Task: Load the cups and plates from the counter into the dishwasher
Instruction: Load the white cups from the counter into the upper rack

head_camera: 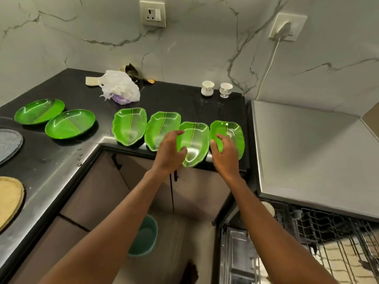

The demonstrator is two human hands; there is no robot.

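Fingers (180, 132) of your left hand (169, 154) pinch the left rim of a green leaf plate (194, 144) overhanging the tabletop (184, 103) edge at mid-frame. Your right hand (224, 155) curls over the neighbouring plate (233, 132); whether it grips, you cannot tell. The dishwasher rack (328, 232) sits lower right.

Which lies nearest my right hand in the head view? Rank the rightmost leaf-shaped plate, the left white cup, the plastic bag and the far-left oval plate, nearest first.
1. Rightmost leaf-shaped plate: its left edge in the right hand.
2. Left white cup: behind, near the wall.
3. Plastic bag: back left.
4. Far-left oval plate: farthest left.
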